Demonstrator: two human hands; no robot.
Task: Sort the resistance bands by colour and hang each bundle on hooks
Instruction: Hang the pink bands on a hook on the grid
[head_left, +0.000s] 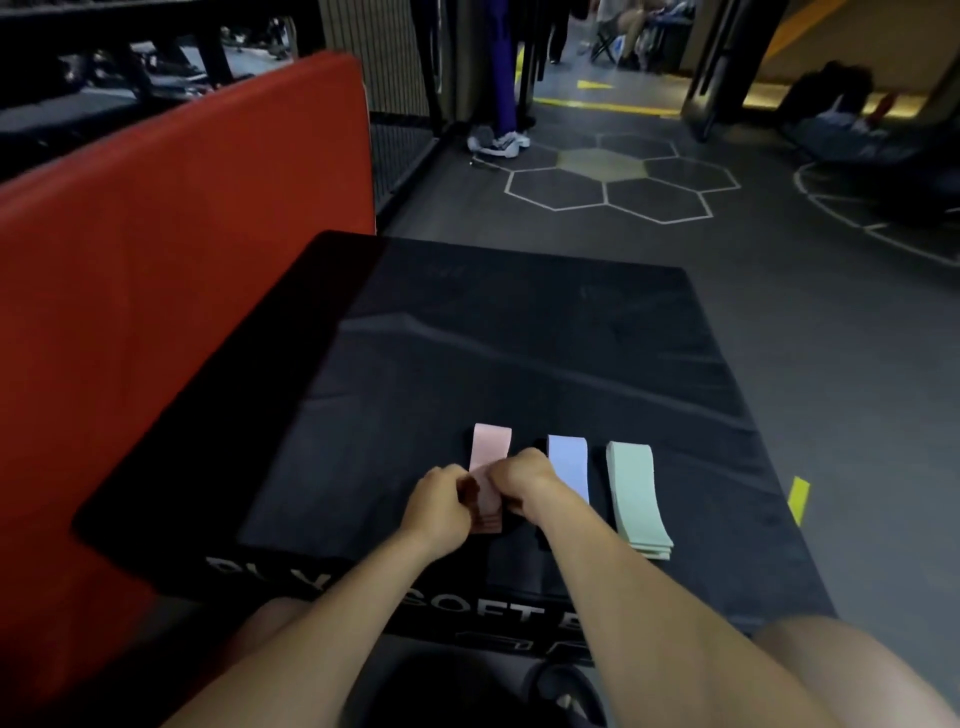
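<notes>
Three stacks of flat resistance bands lie side by side on a black soft box (519, 338). The pink stack (490, 448) is on the left, the pale blue stack (569, 462) in the middle, the mint green stack (636, 493) on the right. My left hand (439, 501) grips the pink stack from its left side, fingers curled round its edge. My right hand (524, 480) grips the same stack from the right and partly covers the blue stack's near left corner. The pink stack's middle is hidden by my fingers.
A red padded mat (156, 260) stands along the left of the box. Dark gym floor with white hexagon markings (608, 182) lies beyond. A person's legs and shoes (501, 137) stand at the back. My knees are at the frame's bottom.
</notes>
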